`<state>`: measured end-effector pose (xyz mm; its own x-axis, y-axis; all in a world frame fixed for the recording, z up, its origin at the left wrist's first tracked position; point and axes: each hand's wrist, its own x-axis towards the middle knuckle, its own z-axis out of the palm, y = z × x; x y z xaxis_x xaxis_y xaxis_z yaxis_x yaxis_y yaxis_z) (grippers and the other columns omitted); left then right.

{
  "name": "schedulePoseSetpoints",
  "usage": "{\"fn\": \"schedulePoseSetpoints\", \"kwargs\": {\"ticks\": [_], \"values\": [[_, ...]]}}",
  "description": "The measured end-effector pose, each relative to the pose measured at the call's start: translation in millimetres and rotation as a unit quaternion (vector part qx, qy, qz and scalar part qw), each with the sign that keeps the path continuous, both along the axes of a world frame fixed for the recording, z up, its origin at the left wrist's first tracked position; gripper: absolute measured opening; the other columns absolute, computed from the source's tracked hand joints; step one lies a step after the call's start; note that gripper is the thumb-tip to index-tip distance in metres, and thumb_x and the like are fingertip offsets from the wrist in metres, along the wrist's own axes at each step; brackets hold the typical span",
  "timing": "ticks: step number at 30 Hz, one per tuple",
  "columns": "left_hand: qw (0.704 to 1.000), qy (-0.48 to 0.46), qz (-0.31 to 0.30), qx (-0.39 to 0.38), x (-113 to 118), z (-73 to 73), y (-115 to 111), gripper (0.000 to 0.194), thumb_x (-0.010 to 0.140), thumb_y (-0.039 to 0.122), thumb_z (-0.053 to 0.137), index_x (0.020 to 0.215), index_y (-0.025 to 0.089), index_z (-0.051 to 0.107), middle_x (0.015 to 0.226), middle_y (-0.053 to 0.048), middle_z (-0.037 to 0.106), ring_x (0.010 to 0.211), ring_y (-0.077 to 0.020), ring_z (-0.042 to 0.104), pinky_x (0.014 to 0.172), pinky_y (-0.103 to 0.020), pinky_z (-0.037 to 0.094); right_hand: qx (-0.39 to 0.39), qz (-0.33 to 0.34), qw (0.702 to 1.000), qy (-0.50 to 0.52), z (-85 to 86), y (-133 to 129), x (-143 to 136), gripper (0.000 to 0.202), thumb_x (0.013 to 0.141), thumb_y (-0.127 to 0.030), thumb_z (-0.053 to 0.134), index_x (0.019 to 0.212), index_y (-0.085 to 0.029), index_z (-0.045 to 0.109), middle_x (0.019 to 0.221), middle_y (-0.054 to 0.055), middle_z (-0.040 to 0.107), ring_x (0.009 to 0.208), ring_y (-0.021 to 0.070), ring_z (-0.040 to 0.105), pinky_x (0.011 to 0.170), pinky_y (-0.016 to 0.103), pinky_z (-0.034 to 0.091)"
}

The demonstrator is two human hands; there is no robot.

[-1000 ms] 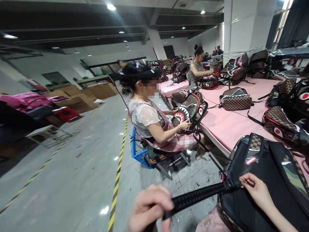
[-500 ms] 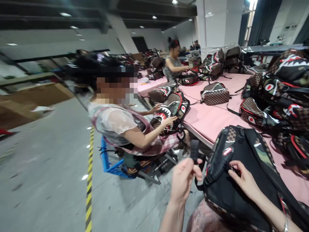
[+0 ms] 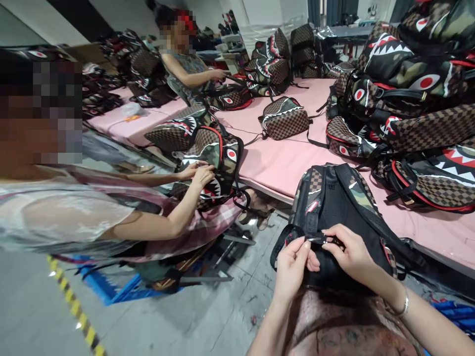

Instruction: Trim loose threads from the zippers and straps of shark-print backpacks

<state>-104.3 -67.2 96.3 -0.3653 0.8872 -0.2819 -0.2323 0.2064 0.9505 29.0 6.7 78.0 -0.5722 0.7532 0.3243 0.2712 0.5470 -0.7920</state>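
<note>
A black backpack [image 3: 345,217], with checkered and camouflage panels, rests on my lap against the table edge, its back panel and shoulder straps facing up. My left hand [image 3: 295,264] is closed in a pinch on a black strap [image 3: 314,222] at the bag's left side. Close beside it, my right hand [image 3: 347,249] is closed around a small dark tool [image 3: 336,241], which looks like thread snips. A thin shiny part shows between the two hands. My fingers hide most of the tool and the strap's end.
A pink-covered table [image 3: 267,168] carries a lone checkered bag [image 3: 285,121] and a heap of shark-mouth backpacks [image 3: 401,109] at right. On my left, a seated co-worker [image 3: 148,217] handles another backpack [image 3: 211,158]. Another person [image 3: 185,64] works farther back. Striped tape [image 3: 76,306] marks the floor.
My left hand has lowered the black strap from beside the bag to its surface, and both hands have come together. The view has turned right and moved closer to the table.
</note>
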Motion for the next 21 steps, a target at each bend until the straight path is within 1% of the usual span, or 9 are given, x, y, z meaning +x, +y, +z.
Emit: {"fn": "schedulePoseSetpoints", "kwargs": {"ticks": [3, 5, 7, 9, 12, 14, 16, 18, 21], "values": [[1.000, 0.016, -0.007, -0.004, 3.0, -2.7, -0.3, 0.031, 0.075, 0.042, 0.056, 0.081, 0.011, 0.059, 0.043, 0.003, 0.054, 0.038, -0.0090, 0.048, 0.044, -0.020, 0.039, 0.024, 0.001, 1.000, -0.020, -3.5, 1.8, -0.8, 0.010, 0.083, -0.019, 0.050, 0.088, -0.018, 0.058, 0.077, 0.003, 0.060, 0.071, 0.0152, 0.057, 0.066, 0.027, 0.044], [1.000, 0.022, -0.014, -0.005, 3.8, -4.2, -0.1, 0.031, 0.076, 0.042, 0.056, 0.081, 0.011, 0.059, 0.042, 0.004, 0.053, 0.038, -0.0091, 0.048, 0.043, -0.020, 0.039, 0.026, 0.000, 1.000, -0.018, -6.8, 3.4, -0.3, 0.009, 0.083, -0.020, 0.049, 0.085, -0.019, 0.058, 0.078, 0.003, 0.062, 0.071, 0.0153, 0.058, 0.066, 0.027, 0.045], [1.000, 0.023, -0.017, -0.004, 3.9, -5.0, 0.9, 0.030, 0.076, 0.042, 0.056, 0.080, 0.012, 0.058, 0.041, 0.004, 0.053, 0.037, -0.0089, 0.047, 0.043, -0.020, 0.039, 0.013, -0.003, 1.000, -0.004, -9.8, 4.9, 0.3, 0.009, 0.084, -0.021, 0.050, 0.081, -0.019, 0.058, 0.079, 0.003, 0.064, 0.073, 0.0154, 0.059, 0.067, 0.026, 0.045], [1.000, 0.026, -0.010, -0.002, 3.6, -5.1, 2.5, 0.029, 0.076, 0.042, 0.056, 0.074, 0.013, 0.057, 0.042, 0.004, 0.053, 0.038, -0.0085, 0.047, 0.044, -0.020, 0.039, -0.008, -0.018, 1.000, 0.011, -11.5, 5.9, 0.7, 0.009, 0.083, -0.022, 0.050, 0.080, -0.019, 0.058, 0.079, 0.003, 0.064, 0.073, 0.0152, 0.059, 0.067, 0.025, 0.045], [1.000, 0.027, 0.008, 0.000, 3.2, -4.1, 5.3, 0.029, 0.076, 0.042, 0.056, 0.070, 0.014, 0.054, 0.042, 0.004, 0.053, 0.039, -0.0080, 0.047, 0.044, -0.019, 0.038, -0.035, -0.032, 0.999, 0.017, -10.9, 6.5, 0.7, 0.007, 0.082, -0.021, 0.052, 0.085, -0.020, 0.058, 0.079, 0.002, 0.063, 0.072, 0.0144, 0.059, 0.064, 0.024, 0.046], [1.000, 0.025, 0.006, -0.001, 3.3, -3.2, 6.6, 0.029, 0.076, 0.042, 0.056, 0.072, 0.014, 0.054, 0.042, 0.004, 0.052, 0.038, -0.0080, 0.046, 0.044, -0.019, 0.038, -0.028, -0.020, 0.999, 0.011, -9.1, 6.6, 0.7, 0.008, 0.081, -0.019, 0.053, 0.087, -0.020, 0.058, 0.079, 0.002, 0.062, 0.072, 0.0143, 0.058, 0.065, 0.024, 0.045], [1.000, 0.024, -0.005, -0.002, 3.9, -2.2, 7.5, 0.029, 0.076, 0.043, 0.055, 0.073, 0.014, 0.055, 0.042, 0.004, 0.053, 0.038, -0.0083, 0.046, 0.044, -0.019, 0.038, -0.002, -0.008, 1.000, 0.007, -7.3, 6.4, 1.2, 0.007, 0.082, -0.018, 0.051, 0.084, -0.019, 0.058, 0.077, 0.002, 0.062, 0.072, 0.0147, 0.058, 0.067, 0.026, 0.045], [1.000, 0.022, -0.005, -0.002, 4.9, -1.9, 7.9, 0.030, 0.077, 0.043, 0.055, 0.073, 0.014, 0.054, 0.041, 0.003, 0.053, 0.038, -0.0084, 0.047, 0.044, -0.020, 0.038, 0.013, -0.011, 1.000, 0.018, -6.7, 6.0, 2.5, 0.007, 0.083, -0.018, 0.050, 0.081, -0.020, 0.057, 0.077, 0.002, 0.062, 0.072, 0.0148, 0.058, 0.069, 0.026, 0.045], [1.000, 0.008, -0.005, -0.006, 6.5, -3.5, 8.3, 0.032, 0.076, 0.046, 0.055, 0.072, 0.014, 0.052, 0.042, 0.003, 0.053, 0.037, -0.0082, 0.047, 0.042, -0.019, 0.038, 0.001, -0.024, 0.999, 0.041, -8.9, 5.7, 5.1, 0.006, 0.083, -0.019, 0.052, 0.085, -0.020, 0.057, 0.079, 0.003, 0.063, 0.074, 0.0149, 0.059, 0.067, 0.025, 0.046]]}}
